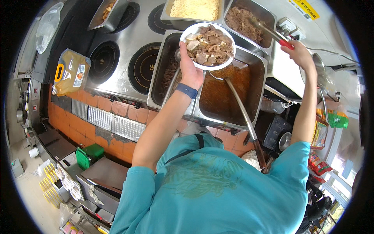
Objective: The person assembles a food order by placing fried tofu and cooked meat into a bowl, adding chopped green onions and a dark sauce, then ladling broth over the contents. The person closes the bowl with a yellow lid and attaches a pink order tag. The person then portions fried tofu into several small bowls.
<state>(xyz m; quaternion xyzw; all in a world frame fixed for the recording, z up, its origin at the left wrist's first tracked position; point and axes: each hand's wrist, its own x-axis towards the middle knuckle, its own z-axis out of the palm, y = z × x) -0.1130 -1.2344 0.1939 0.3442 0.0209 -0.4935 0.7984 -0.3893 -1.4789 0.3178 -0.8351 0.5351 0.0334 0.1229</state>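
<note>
My left hand (191,71), with a dark blue band at its wrist, is closed on the rim of a white bowl (234,50). Sliced meat and pale pieces (209,45) fill the bowl, which hangs above two deep steel pans. My right hand (299,55) grips red-handled metal tongs (274,35) at the upper right. Their far end reaches into a steel pan of sliced brown meat (243,22). Below the bowl, a long-handled ladle (238,97) rests in a pan of brown broth (222,95); its head is partly hidden. Another long handle (170,87) leans in the darker meat pan beside it.
A pan of yellow noodles (194,8) stands at the back. Round black cooking plates (144,67) lie to the left, with a jug of yellow liquid (71,72) at the counter's edge. A white box-like surface (286,72) and a hanging strainer (318,70) are at the right.
</note>
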